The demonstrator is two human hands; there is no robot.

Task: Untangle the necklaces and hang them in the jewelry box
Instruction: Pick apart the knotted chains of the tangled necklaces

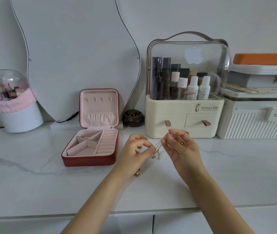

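Observation:
A thin silver necklace chain (158,145) stretches between my two hands above the white marble counter. My left hand (137,149) pinches its lower end, where small pendants dangle below the fingers. My right hand (179,144) pinches the upper end between thumb and fingertips; a gold ring sits on one finger. A small gold piece of jewelry (137,173) lies on the counter under my left wrist, partly hidden. The red jewelry box (90,159) stands open to the left, pink inside, with hooks in its raised lid (99,99).
A cream cosmetic organizer (183,122) with a clear dome stands just behind my hands. White storage cases (256,124) are at the right. A dark incense burner (133,117), a curvy mirror (77,56) and a brush holder (16,114) line the back. The counter's front edge (134,210) is near.

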